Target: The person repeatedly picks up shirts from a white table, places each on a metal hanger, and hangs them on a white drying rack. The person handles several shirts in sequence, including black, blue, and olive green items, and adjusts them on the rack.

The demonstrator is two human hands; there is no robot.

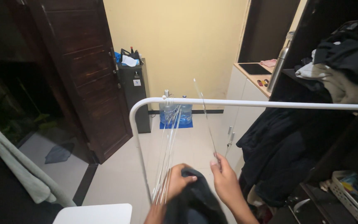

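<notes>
At the near end of the white clothes rail (245, 103), down at six o'clock, the person's two hands work close together over a dark garment (195, 199). The left hand (179, 180) is curled tight around a bunch of the dark cloth, fingers folded in and the thumb on top, and it sits just beside a cluster of thin clear hangers (168, 153) that hang from the rail and slant down toward it. The right hand (225, 180), at about five o'clock from the rail's bend, pinches the lower end of one more clear hanger (206, 116) between narrowed fingertips; that hanger stands up and leans toward twelve o'clock, its top above the rail and not hooked on it. As I judge it, the garment is gathered and a hanger is picked out, but the cloth is not on the hanger yet and nothing new hangs from the rail. At three o'clock dark clothes (278, 145) already hang, and at twelve two blue water bottles (175, 114) stand by the yellow wall.
</notes>
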